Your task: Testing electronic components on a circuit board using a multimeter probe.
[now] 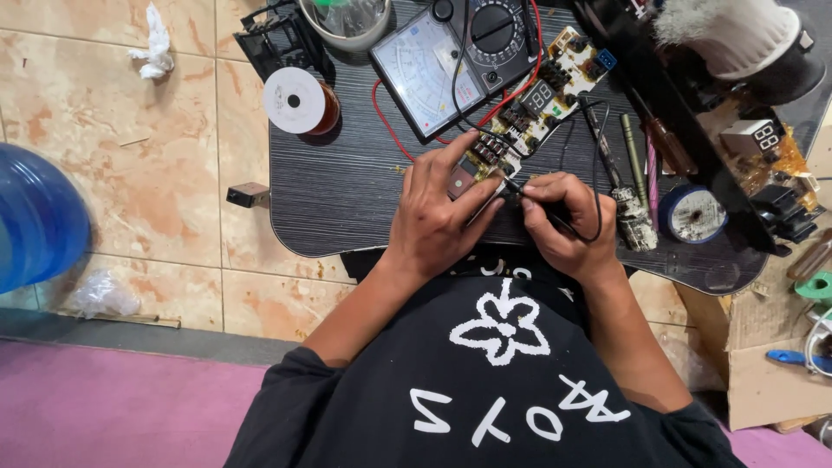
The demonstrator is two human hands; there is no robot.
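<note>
Left hand (438, 217) lies flat-ish on the near end of the board (529, 108), fingers spread and pressing it down, index stretched out along its edge; not clamped round it, just pinning it to the table (347, 173). Right hand (568, 225) sits just beside the left, fingers pinched shut on a black probe (529, 195), tip aimed left at the board's near end, touching or almost touching, can't tell which. Board's long axis runs diagonally away from the hands, up and right, far end under the meter (459, 56) leads. Left hand is on it; right reaches it only via the probe. Black and red wires (390, 130) loop from the meter, above the left hand, across the board. Right of the right hand: screwdrivers (637, 165) lying roughly parallel to each other, then a blue tape roll (692, 212), close enough to crowd sideways moves. Left of the left hand the tabletop has open room, with a white spool (295, 100) well beyond. Table edge runs just under both wrists.
</note>
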